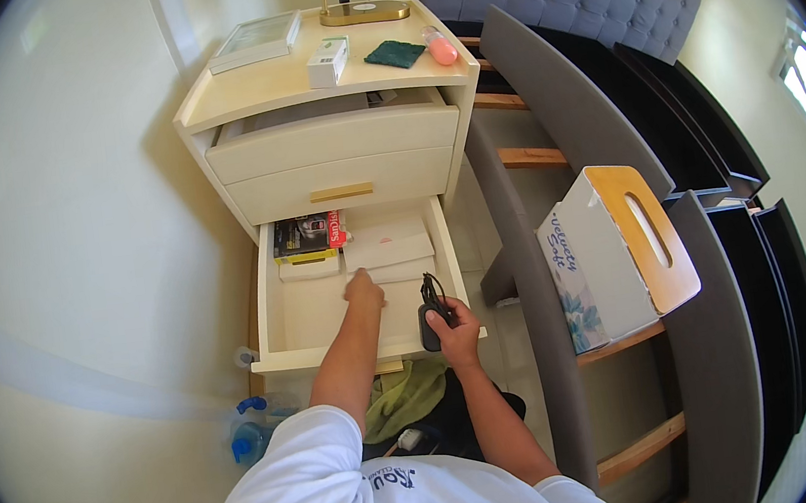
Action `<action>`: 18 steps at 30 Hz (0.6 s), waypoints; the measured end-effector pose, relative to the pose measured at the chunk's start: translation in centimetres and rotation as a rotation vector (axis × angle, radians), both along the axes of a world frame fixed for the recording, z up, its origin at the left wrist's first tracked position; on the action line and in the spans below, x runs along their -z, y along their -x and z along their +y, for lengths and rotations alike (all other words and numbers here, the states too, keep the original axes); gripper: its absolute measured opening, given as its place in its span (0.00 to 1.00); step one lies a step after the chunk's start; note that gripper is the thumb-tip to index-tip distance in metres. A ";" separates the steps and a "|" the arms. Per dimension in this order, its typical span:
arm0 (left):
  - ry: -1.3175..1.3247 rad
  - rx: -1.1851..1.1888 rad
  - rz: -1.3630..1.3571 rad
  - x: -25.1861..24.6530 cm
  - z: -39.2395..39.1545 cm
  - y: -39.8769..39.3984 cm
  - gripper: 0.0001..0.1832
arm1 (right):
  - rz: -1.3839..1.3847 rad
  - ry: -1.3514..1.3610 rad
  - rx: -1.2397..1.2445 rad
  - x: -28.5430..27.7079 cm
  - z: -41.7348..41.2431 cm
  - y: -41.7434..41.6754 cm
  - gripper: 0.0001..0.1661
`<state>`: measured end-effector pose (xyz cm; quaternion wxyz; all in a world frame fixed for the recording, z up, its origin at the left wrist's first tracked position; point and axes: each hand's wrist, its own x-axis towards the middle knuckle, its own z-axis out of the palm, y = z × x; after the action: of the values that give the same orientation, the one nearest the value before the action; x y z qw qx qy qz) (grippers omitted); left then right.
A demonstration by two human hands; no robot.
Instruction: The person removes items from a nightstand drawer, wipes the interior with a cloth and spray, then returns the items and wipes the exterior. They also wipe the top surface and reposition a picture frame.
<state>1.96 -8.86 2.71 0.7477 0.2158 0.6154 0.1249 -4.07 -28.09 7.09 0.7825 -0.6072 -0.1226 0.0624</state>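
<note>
My left hand (pixel 364 291) is inside the pulled-out bottom drawer (pixel 298 330), at the near edge of some white envelopes or flat boxes (pixel 387 246); its fingertips are partly hidden, so a grip cannot be made out. A dark computer mouse or similar small device (pixel 429 329) with a bundled black cable is held in my right hand (pixel 454 327), over the drawer's right front corner. At the drawer's back left, a SanDisk package (pixel 304 235) lies on a small white box (pixel 309 269).
The cream nightstand (pixel 335 147) carries a white box (pixel 328 62), a green cloth (pixel 395 53), a pink-bottomed bottle (pixel 440 46), a frame (pixel 256 41) and a gold lamp base (pixel 364 12). Its top drawer is slightly out. Right, a tissue box (pixel 609 258) rests on the grey bed frame (pixel 525 275). Spray bottles (pixel 248 442) stand left.
</note>
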 end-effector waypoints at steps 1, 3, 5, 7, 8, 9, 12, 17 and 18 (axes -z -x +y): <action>0.094 0.054 -0.047 0.2 -0.4 0.0 0.28 | 0.003 0.009 -0.005 0.0 0.1 0.0 0.19; 0.306 0.108 -0.006 0.9 -1.6 -1.6 0.21 | 0.012 0.010 -0.009 0.1 -0.1 0.0 0.19; 0.440 0.060 -0.074 3.1 -1.4 -3.4 0.13 | 0.023 0.015 -0.018 -0.1 -0.3 0.0 0.19; 0.485 -0.108 -0.265 6.5 1.2 -5.3 0.05 | 0.030 0.011 -0.052 -0.8 0.5 0.5 0.19; 0.370 -0.076 -0.329 7.4 1.7 -6.0 0.04 | 0.013 0.012 -0.060 -0.4 0.5 0.4 0.19; 0.262 -0.033 -0.389 7.7 1.5 -6.8 0.04 | 0.011 0.002 -0.058 -0.2 0.3 0.4 0.19; 0.226 -0.066 -0.407 7.2 1.6 -8.6 0.06 | 0.008 -0.018 -0.052 -0.3 0.0 0.5 0.19; 0.134 0.077 -0.263 4.2 1.2 -7.7 0.09 | 0.035 0.019 -0.078 -0.8 0.1 0.6 0.18; 0.108 0.212 -0.158 2.4 0.1 -7.5 0.14 | 0.032 0.009 -0.066 -0.6 -0.2 0.6 0.18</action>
<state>9.42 -8.78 0.28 0.8134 0.2285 0.5343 0.0284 -4.63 -28.25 7.70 0.7791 -0.6054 -0.1299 0.0982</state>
